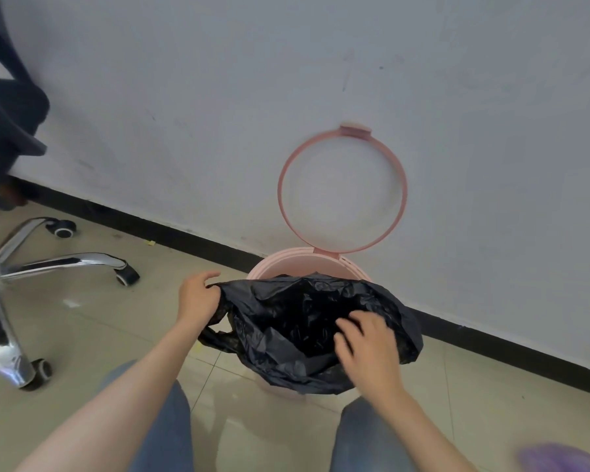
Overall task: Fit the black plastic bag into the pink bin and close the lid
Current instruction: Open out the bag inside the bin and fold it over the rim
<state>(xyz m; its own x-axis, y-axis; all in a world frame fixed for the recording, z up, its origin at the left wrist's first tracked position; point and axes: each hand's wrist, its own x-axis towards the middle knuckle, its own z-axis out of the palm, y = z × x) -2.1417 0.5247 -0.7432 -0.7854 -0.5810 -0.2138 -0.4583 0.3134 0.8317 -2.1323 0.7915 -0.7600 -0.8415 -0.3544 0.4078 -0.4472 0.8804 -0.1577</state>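
The pink bin (297, 264) stands on the floor against the wall, mostly covered by the black plastic bag (286, 321) spread open over its mouth. Its lid, a pink ring (283, 199), is flipped up and leans on the wall. My left hand (198, 298) pinches the bag's left edge beside the rim; one bag handle hangs below that hand. My right hand (368, 345) grips the bag's near right edge, fingers curled into the plastic. Only the bin's far rim and a strip of its base show.
An office chair's chrome base (48, 264) with castors stands at the left, a dark seat above it. A black skirting runs along the white wall (218, 97). My knees in grey trousers (171, 424) flank the bin. A purple thing (556, 458) blurs at the bottom right.
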